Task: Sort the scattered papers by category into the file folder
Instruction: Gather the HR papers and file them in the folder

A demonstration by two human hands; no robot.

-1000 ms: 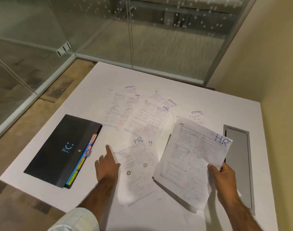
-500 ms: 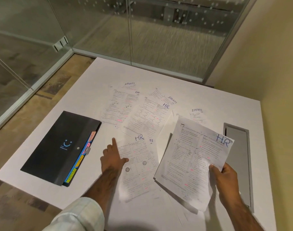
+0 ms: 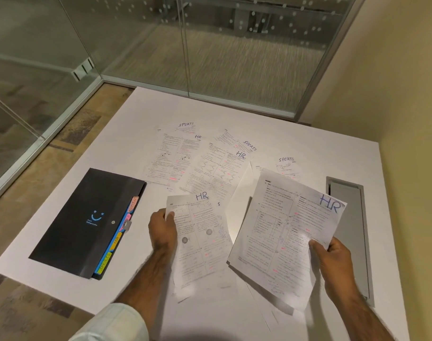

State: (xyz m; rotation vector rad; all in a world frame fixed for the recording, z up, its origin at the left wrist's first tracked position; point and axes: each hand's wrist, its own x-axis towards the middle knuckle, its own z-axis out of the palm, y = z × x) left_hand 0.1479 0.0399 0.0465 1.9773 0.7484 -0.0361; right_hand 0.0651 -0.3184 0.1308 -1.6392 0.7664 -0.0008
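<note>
I'm seeing my left hand point(image 3: 162, 228) pinching the white HR-marked sheet point(image 3: 201, 239); my right hand point(image 3: 331, 258) is clamping the HR stack point(image 3: 287, 232) at lower right, long edges parallel.

File folder point(image 3: 87, 222): black cover, small blue smiley mark, index tabs down its right edge in orange-pink, pink, yellow and yellow-green over a blue strip. Papers point(image 3: 202, 168): white sheets, fine black print in two columns, pink-red highlighter dashes, blue handwritten "HR" / "SPORTS" labels. Table point(image 3: 116, 148) plain white with a grey inset panel point(image 3: 350, 230); wall point(image 3: 394, 70) pale yellow, glass partition point(image 3: 234, 33) dotted with small white spots.
</note>
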